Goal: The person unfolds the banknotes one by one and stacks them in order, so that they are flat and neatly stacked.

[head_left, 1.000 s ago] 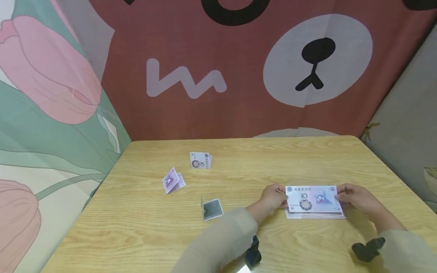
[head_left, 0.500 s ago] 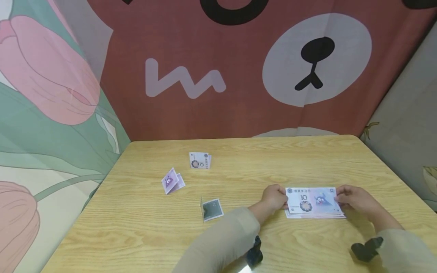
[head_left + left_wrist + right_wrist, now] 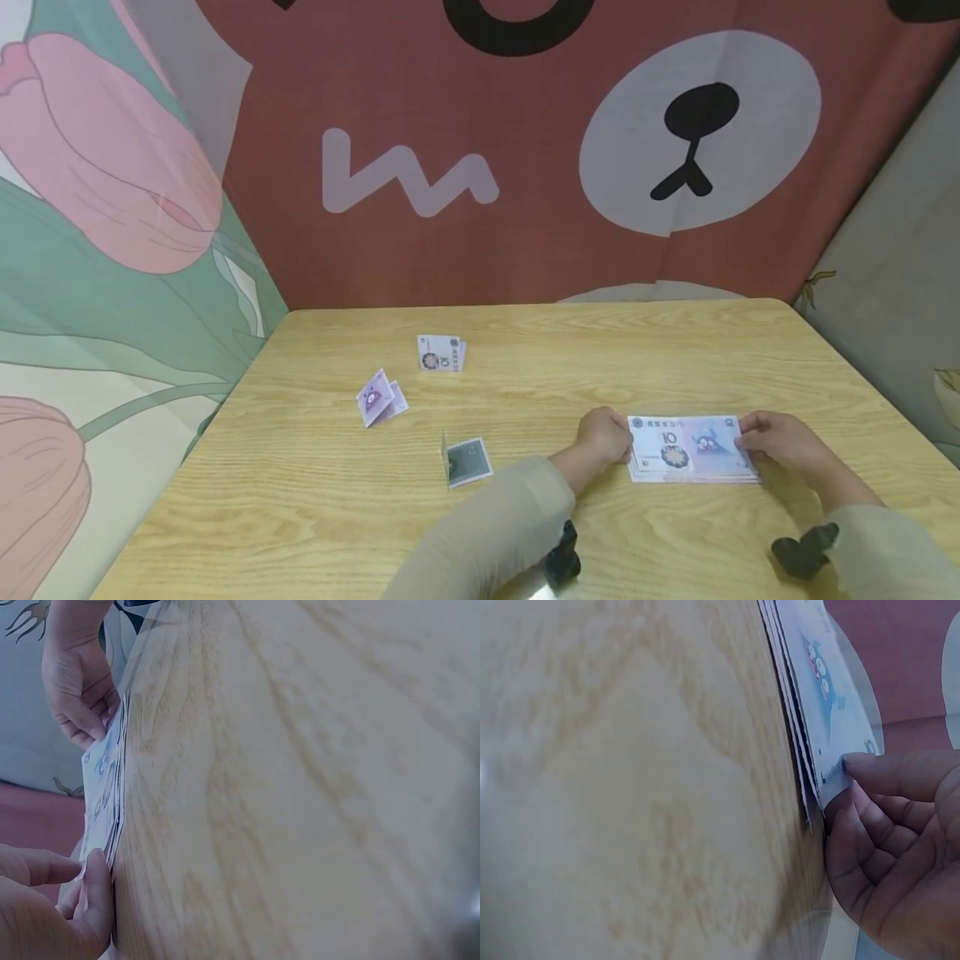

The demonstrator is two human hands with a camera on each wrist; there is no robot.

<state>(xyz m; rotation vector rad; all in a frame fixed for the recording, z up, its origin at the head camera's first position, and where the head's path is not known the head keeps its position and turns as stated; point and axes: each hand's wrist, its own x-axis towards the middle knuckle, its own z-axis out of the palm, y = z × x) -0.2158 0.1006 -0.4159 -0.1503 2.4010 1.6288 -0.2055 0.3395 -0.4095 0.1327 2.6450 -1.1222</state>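
Note:
A pale blue and pink play banknote (image 3: 705, 446), marked 10 with a cartoon figure, lies level over a short stack of similar notes (image 3: 693, 478). My left hand (image 3: 602, 437) pinches its left end between thumb and fingers. At the other end my right hand (image 3: 783, 442) pinches the right edge. In the right wrist view the thumb (image 3: 862, 763) presses on the printed face while the fingers curl beneath. Several layered note edges (image 3: 791, 712) show close over the tabletop there. The left wrist view has both hands at opposite ends of the stack.
On the left part of the wooden table (image 3: 300, 517) stand a folded 10 note (image 3: 438, 353), a folded purple note (image 3: 373, 398) and a folded dark green note (image 3: 468, 461). A printed bear curtain (image 3: 525, 250) hangs behind the far edge.
The top banknote has come down toward the near side, covering more of the stack below it. Both hands have shifted slightly with it; the folded notes stay put.

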